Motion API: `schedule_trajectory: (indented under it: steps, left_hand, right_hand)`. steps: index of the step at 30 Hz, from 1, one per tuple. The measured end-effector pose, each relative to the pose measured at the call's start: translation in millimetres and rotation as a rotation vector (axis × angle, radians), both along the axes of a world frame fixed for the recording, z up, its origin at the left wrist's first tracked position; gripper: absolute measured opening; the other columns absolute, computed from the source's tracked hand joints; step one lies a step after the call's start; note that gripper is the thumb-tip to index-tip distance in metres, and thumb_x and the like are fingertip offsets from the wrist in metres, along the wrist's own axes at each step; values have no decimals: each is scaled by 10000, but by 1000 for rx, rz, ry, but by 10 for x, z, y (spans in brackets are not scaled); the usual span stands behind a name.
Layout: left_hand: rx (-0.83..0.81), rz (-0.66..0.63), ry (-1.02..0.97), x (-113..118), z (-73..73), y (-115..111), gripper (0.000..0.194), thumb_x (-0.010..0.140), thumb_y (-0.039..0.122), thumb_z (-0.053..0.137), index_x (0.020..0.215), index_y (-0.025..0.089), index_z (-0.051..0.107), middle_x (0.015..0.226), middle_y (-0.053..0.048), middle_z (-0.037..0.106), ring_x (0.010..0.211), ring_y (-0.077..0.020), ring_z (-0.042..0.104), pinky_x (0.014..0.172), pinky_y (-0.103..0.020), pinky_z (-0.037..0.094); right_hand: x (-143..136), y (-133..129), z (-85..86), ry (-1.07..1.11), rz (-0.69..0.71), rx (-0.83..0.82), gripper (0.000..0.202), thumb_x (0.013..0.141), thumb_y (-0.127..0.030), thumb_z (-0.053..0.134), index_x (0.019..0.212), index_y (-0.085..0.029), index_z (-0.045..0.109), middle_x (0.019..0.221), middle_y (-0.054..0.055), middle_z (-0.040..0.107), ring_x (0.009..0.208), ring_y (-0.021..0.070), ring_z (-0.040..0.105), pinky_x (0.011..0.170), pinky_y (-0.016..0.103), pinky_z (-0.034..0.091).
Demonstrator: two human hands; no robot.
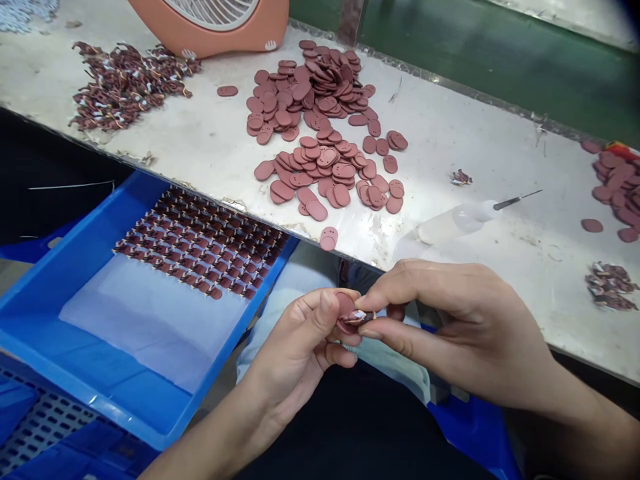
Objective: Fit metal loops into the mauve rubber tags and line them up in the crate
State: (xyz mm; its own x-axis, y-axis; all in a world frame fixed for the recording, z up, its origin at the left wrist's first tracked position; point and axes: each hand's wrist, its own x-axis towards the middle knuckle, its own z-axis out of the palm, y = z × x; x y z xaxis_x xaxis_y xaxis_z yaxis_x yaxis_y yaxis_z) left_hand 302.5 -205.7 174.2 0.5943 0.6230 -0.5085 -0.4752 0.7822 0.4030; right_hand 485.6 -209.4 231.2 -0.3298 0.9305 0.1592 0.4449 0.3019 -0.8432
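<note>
Over my lap, my left hand (317,327) pinches a reddish-brown oval disc (345,303) between thumb and fingers. My right hand (445,320) grips a small dark brown figure (369,316) with white and tan parts, pressed against that disc; its exact shape is too small to make out. On the table beyond my hands lie heaps of similar oval discs (305,160), some with small holes. A translucent squeeze bottle with a needle tip (457,220) lies on its side near my right hand.
A blue tray (30,320) at left holds rows of assembled pieces (200,243) on a white sheet. A pile of small brown figures (127,87) lies near an orange fan (235,37). More discs (620,187) and brown figures (610,287) lie at the right. The table edge runs just beyond my hands.
</note>
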Motion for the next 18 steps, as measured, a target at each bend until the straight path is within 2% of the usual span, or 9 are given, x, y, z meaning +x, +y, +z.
schedule_trajectory:
  steps: [11,18]
  left_hand:
    - [-30,18,26,48,30,-2,228,754,409,807,845,201,782,721,17,703,578,-60,624,502,-122,531]
    - [-6,32,90,54,135,-16,331,685,453,848,829,163,780,661,1,695,534,-68,615,487,-136,532]
  right_hand:
    - [21,0,-2,-15,8,28,69,885,-136,706,945,-158,678,805,-17,732,698,57,660,645,151,525]
    - [52,-53,14,10,50,77,110,893,-102,687,989,-148,657,854,6,742,781,79,681,716,172,557]
